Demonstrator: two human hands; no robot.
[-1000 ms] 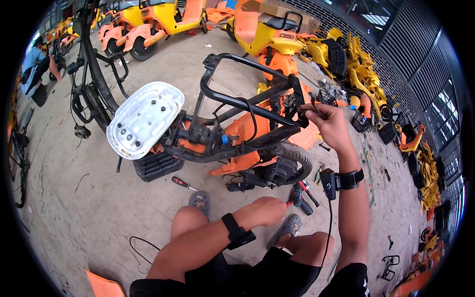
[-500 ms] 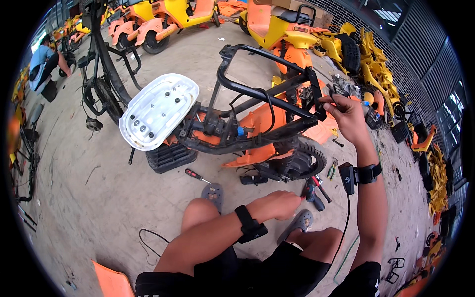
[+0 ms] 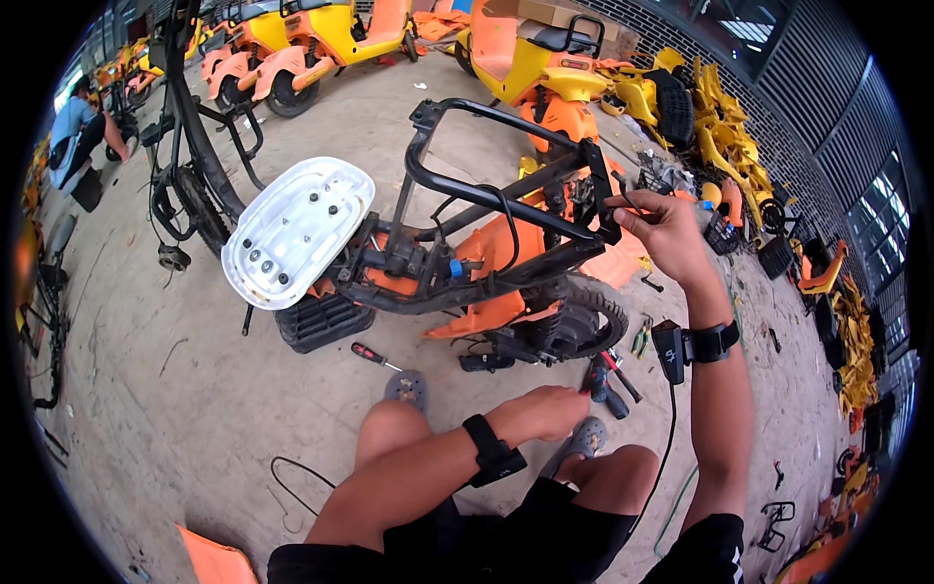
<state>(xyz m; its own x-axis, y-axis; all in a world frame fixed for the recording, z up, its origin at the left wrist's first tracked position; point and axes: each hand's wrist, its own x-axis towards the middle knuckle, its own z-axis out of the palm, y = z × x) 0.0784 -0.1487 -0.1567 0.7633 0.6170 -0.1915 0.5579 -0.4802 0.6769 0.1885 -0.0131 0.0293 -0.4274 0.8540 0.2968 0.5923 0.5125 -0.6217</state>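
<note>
Black frame (image 3: 551, 221): centre | right hand (image 3: 665, 232): fingertips at frame's right end, pinch unclear | left hand (image 3: 551, 414): curled, near, contents unclear | advisable: wrist loose, fingertips square to that end

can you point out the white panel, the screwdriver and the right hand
white panel (image 3: 297, 230): head view, middle of its inner face
screwdriver (image 3: 369, 353): head view, on the red and black handle
right hand (image 3: 665, 234): head view, back of the hand

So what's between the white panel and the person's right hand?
The black metal frame and an orange panel show there in the head view.
</note>
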